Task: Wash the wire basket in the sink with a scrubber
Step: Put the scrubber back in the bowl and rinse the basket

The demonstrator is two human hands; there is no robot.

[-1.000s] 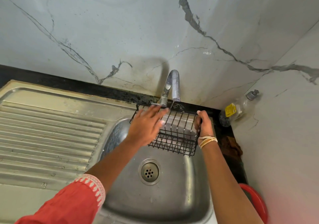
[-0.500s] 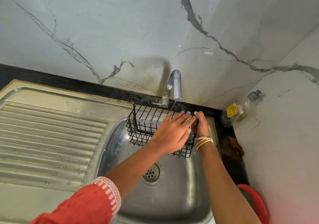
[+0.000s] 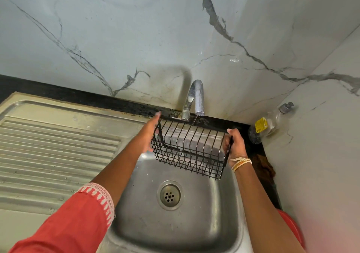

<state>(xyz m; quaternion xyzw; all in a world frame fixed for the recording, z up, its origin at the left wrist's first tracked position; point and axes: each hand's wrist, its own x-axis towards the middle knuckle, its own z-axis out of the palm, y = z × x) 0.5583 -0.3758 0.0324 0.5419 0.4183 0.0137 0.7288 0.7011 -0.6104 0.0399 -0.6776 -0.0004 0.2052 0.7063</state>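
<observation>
A black wire basket (image 3: pixel 190 155) hangs over the back of the steel sink (image 3: pixel 175 227), under the tap (image 3: pixel 196 99), from which a thin stream of water runs into it. My right hand (image 3: pixel 232 145) grips the basket's right end. My left hand (image 3: pixel 151 134) lies with straight fingers against the basket's left end, fingertips up near the sink's back edge. No scrubber is in sight.
The ribbed steel drainboard (image 3: pixel 54 151) stretches to the left. A clear soap bottle with a yellow label (image 3: pixel 266 125) leans in the back right corner, a brown cloth (image 3: pixel 262 168) lies on the black counter beside the sink, and a red object (image 3: pixel 292 227) shows at lower right.
My left hand has slid from the basket's right part to its left end. The basket has shifted slightly right under the tap.
</observation>
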